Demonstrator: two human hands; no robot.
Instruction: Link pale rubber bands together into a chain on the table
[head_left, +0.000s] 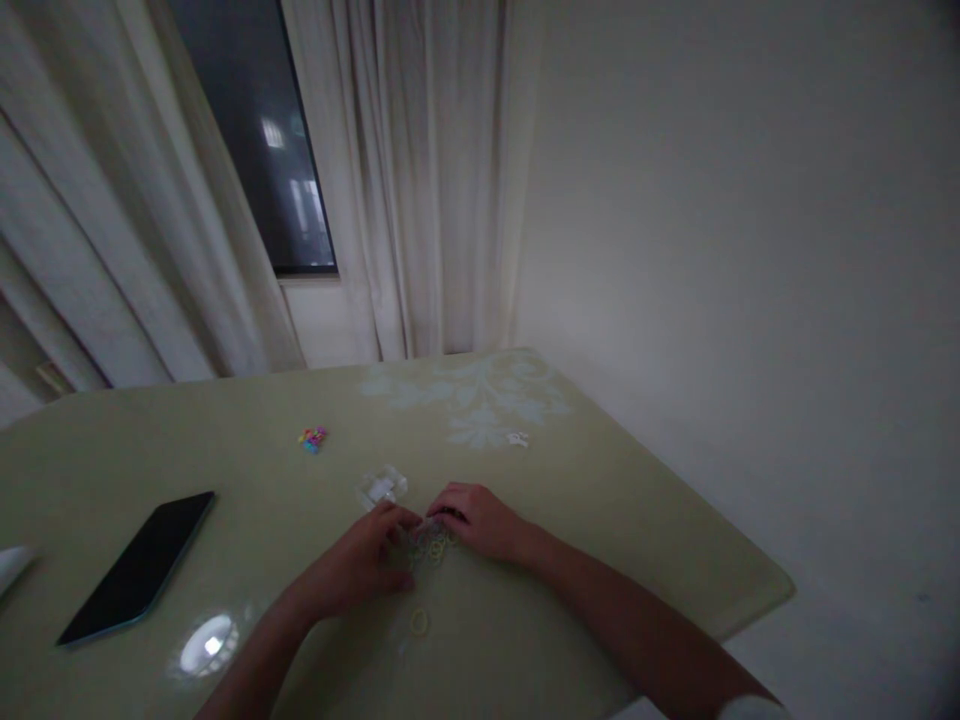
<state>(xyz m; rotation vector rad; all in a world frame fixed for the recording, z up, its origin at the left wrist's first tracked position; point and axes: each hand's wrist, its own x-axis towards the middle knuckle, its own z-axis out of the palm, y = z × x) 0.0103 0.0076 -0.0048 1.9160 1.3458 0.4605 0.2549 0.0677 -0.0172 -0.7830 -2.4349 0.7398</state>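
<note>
Both my hands rest on a pale green table (637, 520), fingertips meeting over a small heap of pale yellow rubber bands (433, 547). My left hand (360, 565) has its fingers curled and pinched at the heap. My right hand (480, 520) is curled too, its fingertips pressed on the same spot. What the fingers pinch is too small and dim to make out. One loose yellow band (418, 622) lies nearer to me. A small clear plastic bag (382, 488) sits just beyond my left hand.
A black phone (139, 565) lies face up at the left. A little cluster of coloured bands (313, 438) sits farther back. A tiny white piece (517, 438) lies on the floral print. Curtains and a dark window stand behind; the table's right edge runs diagonally.
</note>
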